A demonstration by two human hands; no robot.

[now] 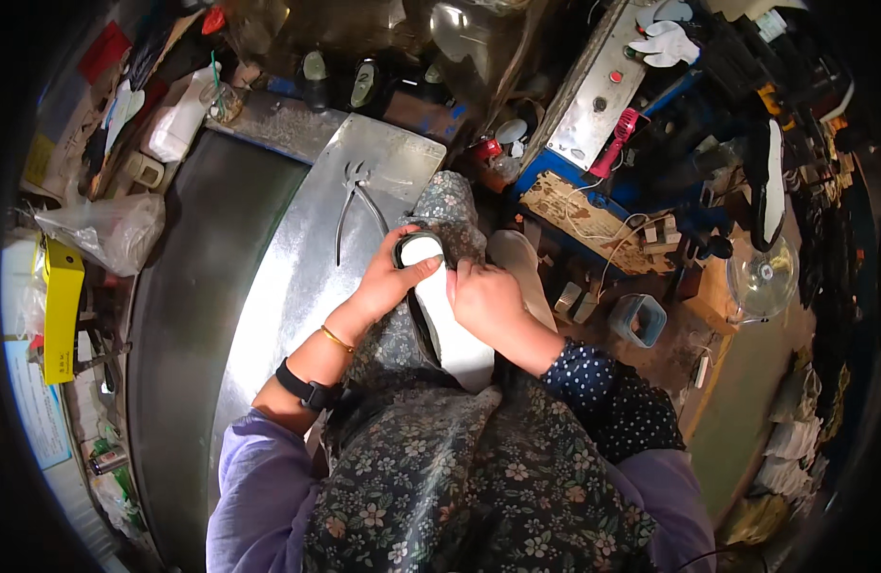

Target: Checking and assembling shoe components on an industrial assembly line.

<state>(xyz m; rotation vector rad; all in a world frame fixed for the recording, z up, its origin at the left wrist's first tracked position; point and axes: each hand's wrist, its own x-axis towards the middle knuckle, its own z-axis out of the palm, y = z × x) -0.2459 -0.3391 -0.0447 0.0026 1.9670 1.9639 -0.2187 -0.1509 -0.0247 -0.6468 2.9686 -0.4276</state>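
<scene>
Dark shoe [450, 325], white face upward

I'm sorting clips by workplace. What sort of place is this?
Probably a shoe workshop: a white sole-shaped piece is in hand, metal pincers lie on a shiny worktop, and what look like shoes sit beyond it.

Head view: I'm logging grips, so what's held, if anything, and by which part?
A dark-edged white shoe piece. The left hand grips its far end, thumb on top; the right hand is at its right edge, its grip unclear.
</scene>
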